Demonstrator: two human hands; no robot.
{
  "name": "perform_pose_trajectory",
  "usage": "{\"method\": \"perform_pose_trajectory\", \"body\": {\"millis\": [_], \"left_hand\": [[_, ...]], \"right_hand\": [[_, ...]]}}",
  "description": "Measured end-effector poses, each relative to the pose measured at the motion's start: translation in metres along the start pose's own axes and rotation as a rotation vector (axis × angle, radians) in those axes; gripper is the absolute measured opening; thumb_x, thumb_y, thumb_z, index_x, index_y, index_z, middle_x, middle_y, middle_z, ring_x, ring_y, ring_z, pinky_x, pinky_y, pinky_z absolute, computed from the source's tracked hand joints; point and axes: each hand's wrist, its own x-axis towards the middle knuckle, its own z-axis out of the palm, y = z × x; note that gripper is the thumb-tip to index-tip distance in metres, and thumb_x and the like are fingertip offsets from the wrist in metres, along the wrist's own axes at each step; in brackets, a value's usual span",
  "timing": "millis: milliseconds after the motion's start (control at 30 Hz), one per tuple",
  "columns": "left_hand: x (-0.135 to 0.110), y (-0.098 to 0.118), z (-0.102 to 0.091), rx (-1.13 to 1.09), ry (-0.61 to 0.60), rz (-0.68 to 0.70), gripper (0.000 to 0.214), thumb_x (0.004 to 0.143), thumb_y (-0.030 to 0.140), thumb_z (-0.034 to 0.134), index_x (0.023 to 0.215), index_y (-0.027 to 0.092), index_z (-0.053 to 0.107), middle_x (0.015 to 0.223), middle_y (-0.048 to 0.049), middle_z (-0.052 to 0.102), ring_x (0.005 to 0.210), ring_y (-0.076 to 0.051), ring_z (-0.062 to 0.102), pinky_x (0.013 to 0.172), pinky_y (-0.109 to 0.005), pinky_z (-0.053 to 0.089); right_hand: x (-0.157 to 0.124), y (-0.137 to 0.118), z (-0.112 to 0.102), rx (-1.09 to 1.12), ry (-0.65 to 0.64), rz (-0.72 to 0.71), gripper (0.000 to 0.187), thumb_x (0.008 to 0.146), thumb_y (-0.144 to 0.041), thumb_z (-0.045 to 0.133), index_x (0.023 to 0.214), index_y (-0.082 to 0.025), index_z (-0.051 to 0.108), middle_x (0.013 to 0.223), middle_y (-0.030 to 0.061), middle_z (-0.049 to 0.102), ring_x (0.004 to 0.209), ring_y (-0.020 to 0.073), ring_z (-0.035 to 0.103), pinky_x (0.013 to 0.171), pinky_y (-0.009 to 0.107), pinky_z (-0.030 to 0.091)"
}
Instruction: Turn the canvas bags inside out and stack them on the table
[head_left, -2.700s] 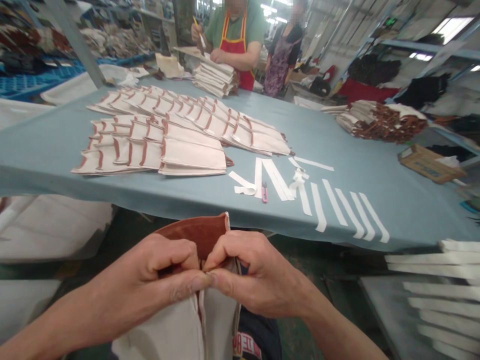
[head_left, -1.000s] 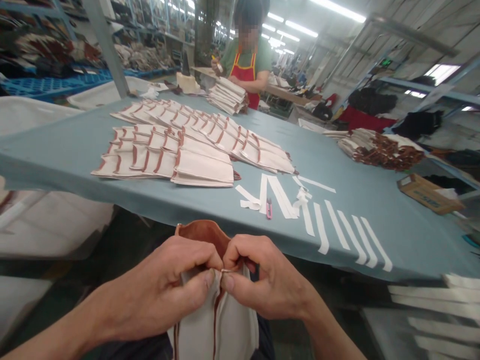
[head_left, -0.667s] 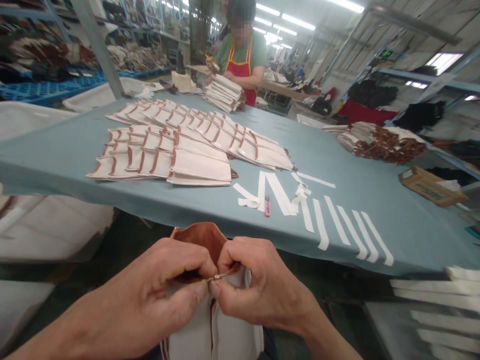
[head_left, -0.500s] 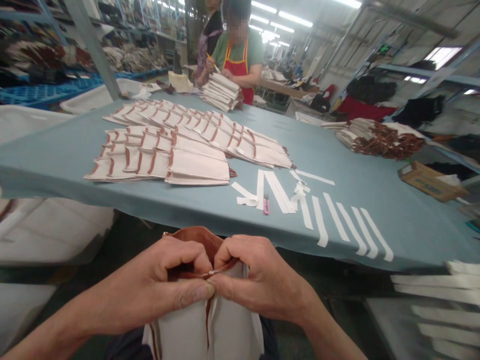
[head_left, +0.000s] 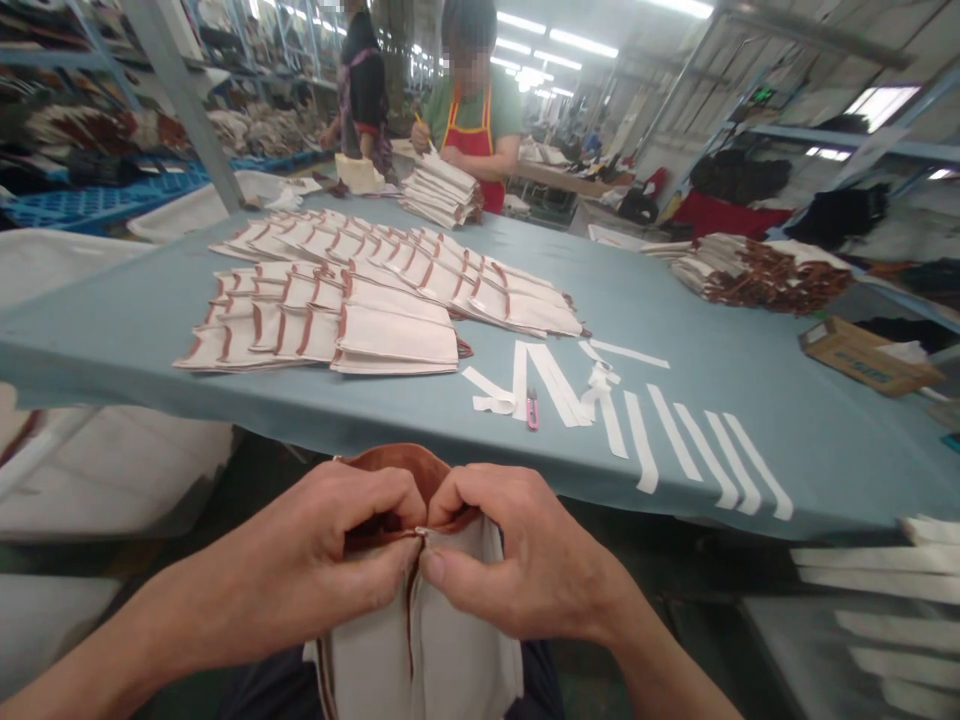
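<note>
Over my lap, in front of the table edge, I hold a cream fabric bag piece (head_left: 457, 645) with brown trim and a brown lining showing at its opening. My left hand (head_left: 337, 545) pinches the rim just left of the middle seam, thumb outside and fingers curled inside. On the other side of that seam, my right hand (head_left: 510, 550) pinches the rim in the same way. The two thumb tips are close together at the top of the seam. The lower end of the piece runs out of view.
Overlapping rows of cream pieces with brown edges (head_left: 397, 325) lie on the blue-green table (head_left: 712, 345). Nearer are pink thread snips (head_left: 532, 409) and several white strips (head_left: 686, 440). A cardboard box (head_left: 866, 355) sits at right. Across the table, a person in a red apron (head_left: 472, 140) handles a stack (head_left: 439, 190).
My thumbs have drawn slightly apart at the seam, both hands still pinching the rim. In the background, a second person in dark clothing has shifted left.
</note>
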Motion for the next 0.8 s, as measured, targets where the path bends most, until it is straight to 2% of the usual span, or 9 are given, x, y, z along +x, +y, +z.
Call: {"method": "perform_pose_trajectory", "body": {"millis": [100, 233, 333, 400, 533, 667, 800], "left_hand": [[0.001, 0.004, -0.005, 0.009, -0.012, -0.008, 0.021, 0.094, 0.015, 0.057, 0.074, 0.021, 0.059, 0.066, 0.0086, 0.055, 0.059, -0.009, 0.048, 0.055, -0.021, 0.034], [0.004, 0.003, -0.016, -0.078, -0.069, 0.042, 0.026, 0.106, 0.023, 0.058, 0.081, 0.021, 0.065, 0.074, 0.0068, 0.064, 0.067, -0.011, 0.057, 0.062, -0.019, 0.041], [0.003, -0.003, -0.020, -0.091, -0.094, 0.064, 0.023, 0.107, 0.021, 0.059, 0.087, 0.021, 0.069, 0.081, 0.0060, 0.070, 0.071, -0.011, 0.062, 0.065, -0.019, 0.044], [0.001, -0.007, -0.021, -0.046, -0.101, 0.047, 0.021, 0.106, 0.019, 0.059, 0.088, 0.020, 0.070, 0.081, 0.0061, 0.071, 0.070, -0.010, 0.063, 0.064, -0.019, 0.044], [-0.002, -0.008, -0.019, 0.083, -0.062, 0.053, 0.022, 0.101, 0.014, 0.058, 0.082, 0.021, 0.068, 0.069, 0.0084, 0.061, 0.060, -0.008, 0.056, 0.057, -0.020, 0.037], [0.001, -0.001, -0.019, 0.193, 0.017, 0.136, 0.023, 0.094, 0.007, 0.051, 0.078, 0.020, 0.062, 0.068, 0.0076, 0.057, 0.058, -0.007, 0.054, 0.056, -0.021, 0.037], [0.001, -0.006, -0.019, 0.352, 0.013, 0.271, 0.029, 0.102, 0.005, 0.045, 0.083, 0.021, 0.060, 0.077, 0.0037, 0.065, 0.061, -0.010, 0.063, 0.057, -0.026, 0.040]], "right_hand": [[0.001, -0.002, 0.001, -0.052, -0.005, 0.039, 0.011, 0.083, -0.024, 0.073, 0.077, -0.021, 0.064, 0.074, -0.0020, 0.067, 0.068, 0.0147, 0.059, 0.068, 0.026, 0.040], [0.003, 0.001, 0.003, -0.054, -0.050, 0.079, 0.009, 0.086, -0.024, 0.072, 0.079, -0.021, 0.068, 0.077, -0.0008, 0.070, 0.071, 0.0156, 0.063, 0.070, 0.027, 0.041], [0.005, 0.004, 0.006, -0.057, -0.067, 0.090, 0.009, 0.086, -0.023, 0.073, 0.079, -0.021, 0.069, 0.078, -0.0005, 0.071, 0.072, 0.0159, 0.063, 0.071, 0.027, 0.041], [0.007, 0.005, 0.008, -0.082, -0.066, 0.071, 0.009, 0.086, -0.022, 0.072, 0.078, -0.021, 0.067, 0.076, -0.0008, 0.070, 0.071, 0.0157, 0.061, 0.070, 0.027, 0.040], [0.013, 0.005, 0.012, -0.146, -0.068, 0.048, 0.017, 0.085, -0.022, 0.069, 0.073, -0.022, 0.057, 0.071, -0.0015, 0.065, 0.069, 0.0155, 0.058, 0.068, 0.029, 0.035], [0.021, 0.007, 0.014, -0.125, -0.102, 0.077, 0.022, 0.083, -0.023, 0.067, 0.070, -0.022, 0.049, 0.068, -0.0033, 0.059, 0.066, 0.0142, 0.053, 0.065, 0.029, 0.031], [0.027, 0.009, 0.013, -0.099, -0.104, 0.101, 0.023, 0.081, -0.020, 0.067, 0.068, -0.023, 0.048, 0.063, -0.0064, 0.050, 0.059, 0.0119, 0.042, 0.063, 0.029, 0.029]]}}
